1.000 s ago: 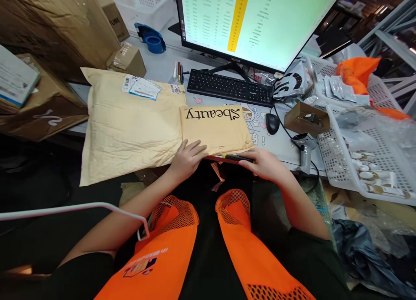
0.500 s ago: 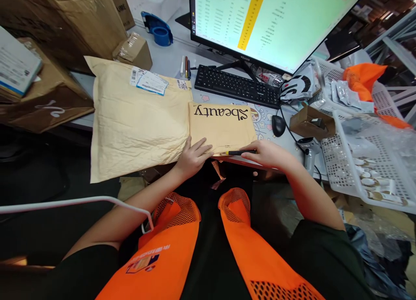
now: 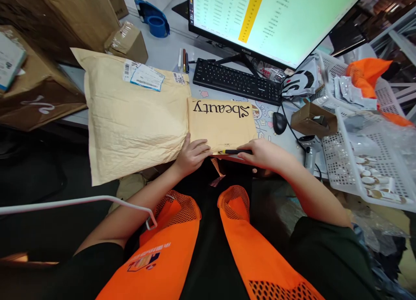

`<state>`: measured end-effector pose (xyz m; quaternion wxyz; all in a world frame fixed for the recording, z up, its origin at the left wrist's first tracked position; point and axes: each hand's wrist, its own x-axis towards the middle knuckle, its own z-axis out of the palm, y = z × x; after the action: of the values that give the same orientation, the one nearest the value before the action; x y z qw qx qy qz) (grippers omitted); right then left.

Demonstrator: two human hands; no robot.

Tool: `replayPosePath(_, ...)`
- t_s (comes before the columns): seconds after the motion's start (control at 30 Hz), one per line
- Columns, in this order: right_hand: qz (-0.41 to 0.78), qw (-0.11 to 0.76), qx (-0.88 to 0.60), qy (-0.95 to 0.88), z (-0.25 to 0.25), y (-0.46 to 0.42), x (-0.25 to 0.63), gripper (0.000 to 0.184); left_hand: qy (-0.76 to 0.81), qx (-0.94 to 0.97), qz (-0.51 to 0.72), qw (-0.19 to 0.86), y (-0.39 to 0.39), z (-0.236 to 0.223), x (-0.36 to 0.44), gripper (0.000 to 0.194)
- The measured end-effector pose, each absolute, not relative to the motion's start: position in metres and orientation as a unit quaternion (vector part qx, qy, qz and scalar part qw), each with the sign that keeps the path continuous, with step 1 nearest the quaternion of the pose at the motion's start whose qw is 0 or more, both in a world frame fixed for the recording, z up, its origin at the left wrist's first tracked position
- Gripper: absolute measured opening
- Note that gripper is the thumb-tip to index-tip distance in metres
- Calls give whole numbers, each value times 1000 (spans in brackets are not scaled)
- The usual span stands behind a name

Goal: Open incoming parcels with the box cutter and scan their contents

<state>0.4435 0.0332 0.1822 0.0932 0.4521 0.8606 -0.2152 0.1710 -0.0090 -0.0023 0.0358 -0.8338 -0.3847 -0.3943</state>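
A small tan padded envelope (image 3: 221, 122) printed "beauty" lies at the desk's near edge, on top of a larger tan mailer (image 3: 130, 118) with shipping labels. My left hand (image 3: 191, 155) rests on the small envelope's near left corner, fingers flat and apart. My right hand (image 3: 263, 153) is closed around a black pen with a yellow end (image 3: 232, 152), held along the envelope's near edge.
Behind the envelopes are a black keyboard (image 3: 237, 80), a monitor (image 3: 276, 18), a mouse (image 3: 279, 122) and a barcode scanner (image 3: 308, 146). White baskets (image 3: 364, 161) of small packets stand at the right. Cardboard boxes (image 3: 126, 42) and a blue tape dispenser (image 3: 152, 20) sit at the back left.
My right hand with the pen has slid a little left along the envelope's near edge. My left hand stays on the corner. The view has shifted slightly.
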Motion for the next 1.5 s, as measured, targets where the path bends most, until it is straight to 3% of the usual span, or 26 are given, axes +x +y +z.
replayPosePath(0.2,-153,139,545,813,194,39,503,31,-405,-822,-398,33,-12,1,165,24)
replayPosePath(0.33,-150,114,616,765,189,38,583,37,-458,-806,-374,33,-23,15,169,22)
replayPosePath(0.5,-80,-44,735,672,139,34,637,52,-502,-828,-250,8,-23,65,202,22)
replayPosePath(0.63,12,-202,747,633,92,12,586,47,-502,-861,-79,-36,10,103,234,22)
replayPosePath(0.7,-49,-289,712,638,74,-8,540,35,-499,-866,-4,-30,27,111,245,26)
replayPosePath(0.83,-478,-302,584,583,43,-32,451,47,-464,-881,89,-20,43,112,262,43)
replayPosePath(0.9,-587,-331,544,500,32,-30,423,53,-443,-887,126,-13,46,112,269,43)
replayPosePath(1.1,-641,-405,518,397,27,-20,403,52,-336,-913,225,-57,62,124,277,26)
replayPosePath(1.27,-664,-426,506,349,32,-25,399,57,-310,-929,182,-87,71,131,271,24)
replayPosePath(1.5,-529,-555,498,404,41,-32,419,68,-235,-961,80,-123,50,156,286,30)
